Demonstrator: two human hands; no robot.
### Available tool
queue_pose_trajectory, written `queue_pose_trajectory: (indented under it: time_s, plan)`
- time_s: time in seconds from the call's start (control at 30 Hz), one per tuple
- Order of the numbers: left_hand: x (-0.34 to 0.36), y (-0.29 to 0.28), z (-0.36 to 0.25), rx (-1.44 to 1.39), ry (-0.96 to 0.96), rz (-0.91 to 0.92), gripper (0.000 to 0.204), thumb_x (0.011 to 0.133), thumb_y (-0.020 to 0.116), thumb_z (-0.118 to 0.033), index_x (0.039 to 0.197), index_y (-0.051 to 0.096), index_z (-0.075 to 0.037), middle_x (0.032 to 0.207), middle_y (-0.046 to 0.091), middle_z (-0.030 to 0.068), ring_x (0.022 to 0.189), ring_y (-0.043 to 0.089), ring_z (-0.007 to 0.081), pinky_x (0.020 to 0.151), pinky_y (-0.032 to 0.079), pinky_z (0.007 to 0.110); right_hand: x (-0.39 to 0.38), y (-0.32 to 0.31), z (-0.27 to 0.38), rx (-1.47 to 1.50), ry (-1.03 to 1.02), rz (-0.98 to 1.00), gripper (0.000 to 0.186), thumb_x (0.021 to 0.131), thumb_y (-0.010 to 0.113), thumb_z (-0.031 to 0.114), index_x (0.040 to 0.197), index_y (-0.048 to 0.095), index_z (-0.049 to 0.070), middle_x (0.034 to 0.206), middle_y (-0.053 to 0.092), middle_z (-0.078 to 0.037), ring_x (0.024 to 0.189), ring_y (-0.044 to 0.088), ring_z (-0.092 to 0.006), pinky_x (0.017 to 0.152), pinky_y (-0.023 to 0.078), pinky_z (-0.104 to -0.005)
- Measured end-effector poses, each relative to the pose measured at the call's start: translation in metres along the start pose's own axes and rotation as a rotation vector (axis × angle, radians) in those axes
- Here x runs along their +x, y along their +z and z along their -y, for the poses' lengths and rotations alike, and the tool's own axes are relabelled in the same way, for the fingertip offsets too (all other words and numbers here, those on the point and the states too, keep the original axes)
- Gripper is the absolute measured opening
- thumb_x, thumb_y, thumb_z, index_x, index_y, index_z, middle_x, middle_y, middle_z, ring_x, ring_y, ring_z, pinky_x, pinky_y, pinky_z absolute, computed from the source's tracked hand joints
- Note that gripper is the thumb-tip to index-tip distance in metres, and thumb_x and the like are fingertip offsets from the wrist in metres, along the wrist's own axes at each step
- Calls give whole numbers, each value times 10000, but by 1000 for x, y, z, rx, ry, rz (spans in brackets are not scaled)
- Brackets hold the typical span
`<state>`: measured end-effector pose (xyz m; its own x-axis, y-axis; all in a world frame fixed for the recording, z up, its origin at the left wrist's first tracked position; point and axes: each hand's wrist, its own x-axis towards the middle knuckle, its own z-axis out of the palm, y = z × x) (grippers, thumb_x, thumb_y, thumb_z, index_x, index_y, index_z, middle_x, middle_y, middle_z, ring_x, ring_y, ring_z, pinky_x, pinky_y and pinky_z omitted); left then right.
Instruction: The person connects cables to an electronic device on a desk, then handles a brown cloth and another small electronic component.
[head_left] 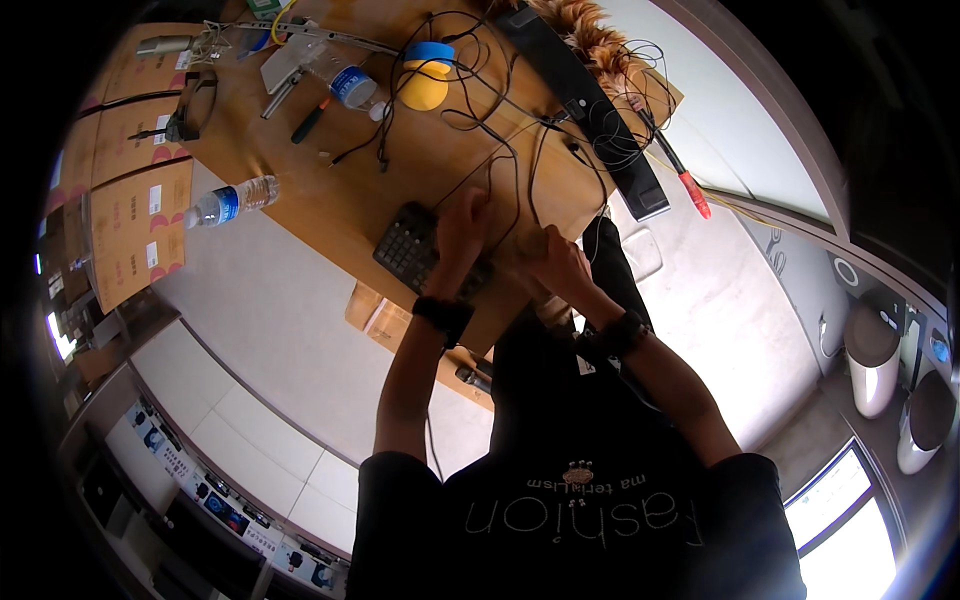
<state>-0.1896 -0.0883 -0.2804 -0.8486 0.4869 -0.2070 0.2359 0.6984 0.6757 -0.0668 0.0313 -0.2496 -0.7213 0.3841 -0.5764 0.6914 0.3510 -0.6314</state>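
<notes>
My left hand (462, 230) is over a black keypad (400, 247) near the table edge, its fingers curled closed by a thin black cable (480, 168); what they grip is hidden. My right hand (560, 263) is just to the right, fingers bent together near another dangling black cable (537, 175); I cannot make out what is in them. The keypad lies tilted on the wooden table (310, 200), partly covered by my left hand and wrist.
Tangled cables, plastic bottles (350, 88) (232, 202), blue-and-yellow round objects (425, 90) and a green-handled tool (310, 121) lie on the table. A long black bar (630, 185) and brown feathers (580, 35) are at back right; cardboard boxes (135, 230) stand left, metallic bins (875, 350) right.
</notes>
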Motion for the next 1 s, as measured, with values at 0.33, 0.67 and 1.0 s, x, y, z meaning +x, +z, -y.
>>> queue_pose_trajectory:
  time_s: [0.33,0.67,1.0]
  plan:
    - [38,38,-12,-704,-223,196,247,794,499,-86,1031,552,-40,938,602,88,851,570,179,749,438,295,40,-15,-1,283,-1,-370,633,643,684,318,1103,387,-1,1006,527,-245,954,509,-393,800,420,-407]
    - [62,7,-43,-1365,-380,317,341,741,404,-79,1042,523,28,986,565,73,913,525,157,866,381,272,89,-32,22,-120,-421,-648,491,656,619,228,1063,436,24,1000,513,-199,984,479,-322,807,402,-384]
    - [53,-14,-42,-1429,-299,382,481,729,410,-115,1200,377,-24,1161,480,130,1111,430,219,959,292,332,95,-33,67,383,-447,-328,233,713,580,76,934,524,30,758,587,-99,679,580,-245,656,464,-343]
